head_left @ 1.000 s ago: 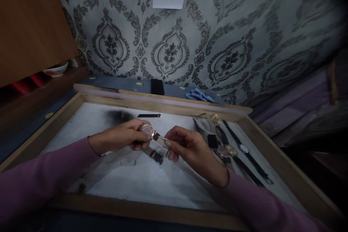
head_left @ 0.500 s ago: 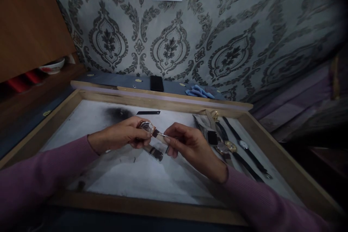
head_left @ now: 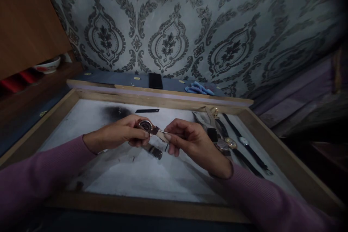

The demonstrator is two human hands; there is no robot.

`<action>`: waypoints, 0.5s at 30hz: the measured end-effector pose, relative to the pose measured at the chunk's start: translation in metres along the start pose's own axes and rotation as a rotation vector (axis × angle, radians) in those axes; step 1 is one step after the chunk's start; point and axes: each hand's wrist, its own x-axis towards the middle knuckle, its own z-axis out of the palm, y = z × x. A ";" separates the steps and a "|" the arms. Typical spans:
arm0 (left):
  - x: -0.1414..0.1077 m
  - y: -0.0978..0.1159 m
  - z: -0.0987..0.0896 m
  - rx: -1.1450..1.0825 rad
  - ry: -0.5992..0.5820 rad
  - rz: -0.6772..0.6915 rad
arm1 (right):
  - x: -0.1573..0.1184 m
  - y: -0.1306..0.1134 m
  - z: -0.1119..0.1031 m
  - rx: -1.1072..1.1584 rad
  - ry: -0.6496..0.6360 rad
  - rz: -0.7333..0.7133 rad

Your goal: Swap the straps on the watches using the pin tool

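A round watch (head_left: 145, 126) with a rose-gold case and brown strap is held between the thumb and fingers of my left hand (head_left: 126, 130). My right hand (head_left: 186, 138) pinches a thin metal tool (head_left: 161, 131), whose tip lies at the strap beside the watch case. One strap end with its buckle (head_left: 155, 152) hangs below the hands. What my right hand's lower fingers touch is partly hidden. Just right of that hand lie several other watches, among them one with a black square face (head_left: 212, 134) and one with a gold case (head_left: 231, 143).
A wooden-rimmed tray (head_left: 152, 208) with a white floor surrounds the hands. A black blade (head_left: 147, 110) lies near its back edge. Behind the rim are a dark phone-like object (head_left: 155, 81) and a blue cloth (head_left: 199, 88). A bowl (head_left: 48, 65) sits on the left shelf.
The watch in my left hand has tilted slightly, so its face looks darker. Both hands keep their grips, and the whole view has shifted a little.
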 end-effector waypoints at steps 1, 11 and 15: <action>0.000 0.000 0.000 0.000 0.001 0.000 | 0.000 0.000 0.000 0.006 -0.003 0.005; 0.004 -0.005 0.001 -0.011 0.050 -0.019 | -0.001 0.002 0.002 -0.017 -0.009 -0.005; 0.007 -0.009 0.004 0.008 0.106 -0.047 | -0.003 0.001 0.004 -0.043 -0.020 0.007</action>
